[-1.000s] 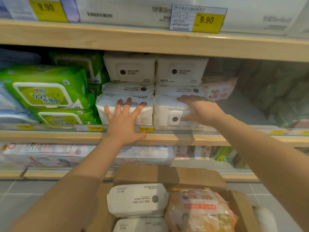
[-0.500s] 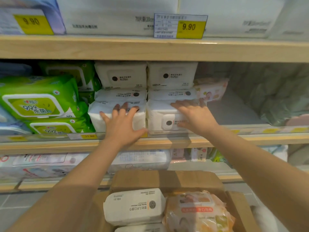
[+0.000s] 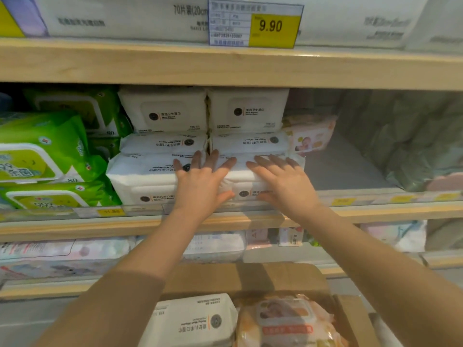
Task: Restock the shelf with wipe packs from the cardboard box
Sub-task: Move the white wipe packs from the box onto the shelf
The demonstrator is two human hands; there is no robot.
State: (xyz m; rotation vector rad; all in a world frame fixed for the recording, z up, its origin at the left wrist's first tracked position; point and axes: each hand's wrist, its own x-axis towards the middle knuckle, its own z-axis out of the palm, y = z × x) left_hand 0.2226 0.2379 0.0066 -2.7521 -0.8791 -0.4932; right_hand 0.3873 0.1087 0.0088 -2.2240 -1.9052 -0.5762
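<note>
Both hands, left hand point(image 3: 200, 189) and right hand point(image 3: 284, 186), lie flat with spread fingers on the front white wipe packs point(image 3: 145, 180), while the cardboard box point(image 3: 350, 319) sits below, nearer the wrists.

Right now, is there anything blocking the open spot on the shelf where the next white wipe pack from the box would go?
Nothing visible does. The bare shelf right of the white stacks lies open beside the right hand; only a pink pack sits at the back.
</note>
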